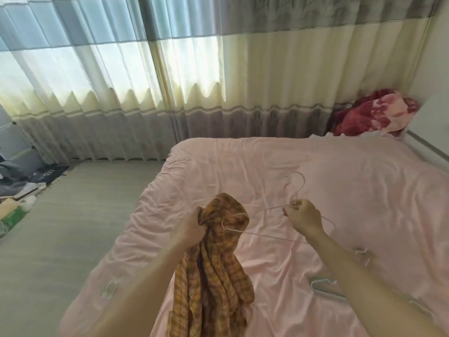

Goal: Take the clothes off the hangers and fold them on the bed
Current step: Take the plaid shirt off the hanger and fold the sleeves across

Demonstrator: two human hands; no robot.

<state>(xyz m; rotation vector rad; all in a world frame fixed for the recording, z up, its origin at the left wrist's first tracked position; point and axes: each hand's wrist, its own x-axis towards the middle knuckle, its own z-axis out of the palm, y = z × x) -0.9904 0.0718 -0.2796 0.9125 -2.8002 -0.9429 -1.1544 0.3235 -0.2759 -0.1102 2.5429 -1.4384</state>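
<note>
An orange plaid garment (213,268) hangs bunched from my left hand (192,228), which grips its top above the pink bed (315,166). My right hand (302,216) pinches a thin white wire hanger (272,235) at the base of its hook. The hanger's left end still sits against the top of the garment. The rest of the hanger is out in the open over the bed.
More hangers (325,288) lie on the bed under my right forearm. A red and pink blanket (374,115) is heaped at the far right corner. Curtains (170,81) cover the far wall. Clutter (19,188) lies on the floor at the left.
</note>
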